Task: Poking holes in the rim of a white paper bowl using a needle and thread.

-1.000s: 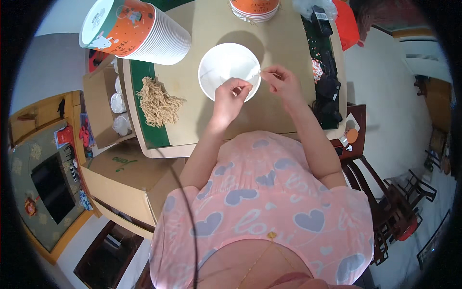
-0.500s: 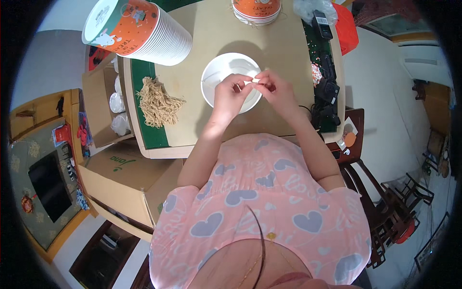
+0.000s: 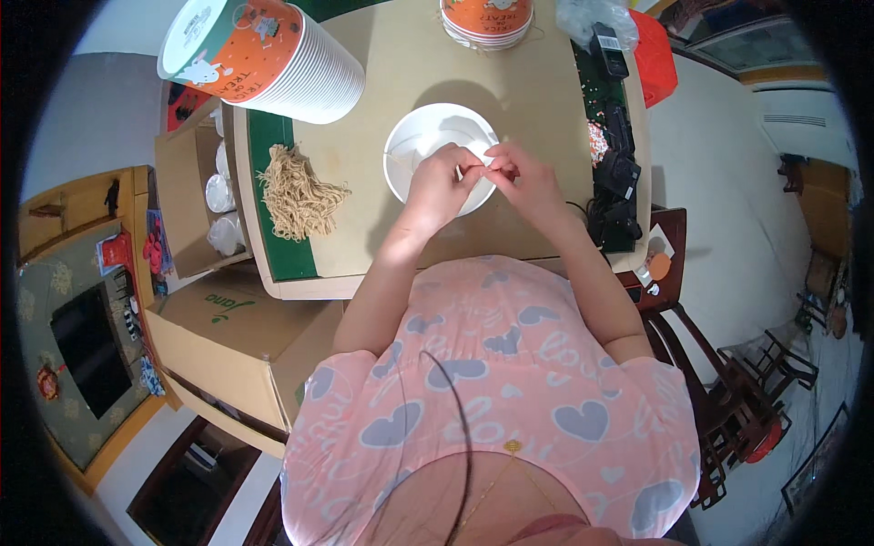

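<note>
A white paper bucket [image 3: 410, 134] stands on the table in front of me, its mouth facing up and its inside showing white. Over its near right rim my left hand [image 3: 441, 185] and my right hand [image 3: 528, 187] meet, thumbs and fingertips pinched close together. Whatever is between the fingertips is too small and hidden to name. A thin line crosses the bucket's mouth at its left rim. To the left lies a loose pile of tan cords [image 3: 299, 195].
A tall stack of orange printed paper buckets [image 3: 305, 77] leans at the far left. Another short stack [image 3: 487, 16] stands at the far edge. Black adapters [image 3: 621, 173] and cables line the right side, near a red bag [image 3: 654, 59]. Cardboard boxes [image 3: 246, 314] sit at lower left.
Both hands have shifted slightly down and right, fingertips still pinched together; a white bit seen between them earlier is now mostly hidden. The bucket appears slightly farther right.
</note>
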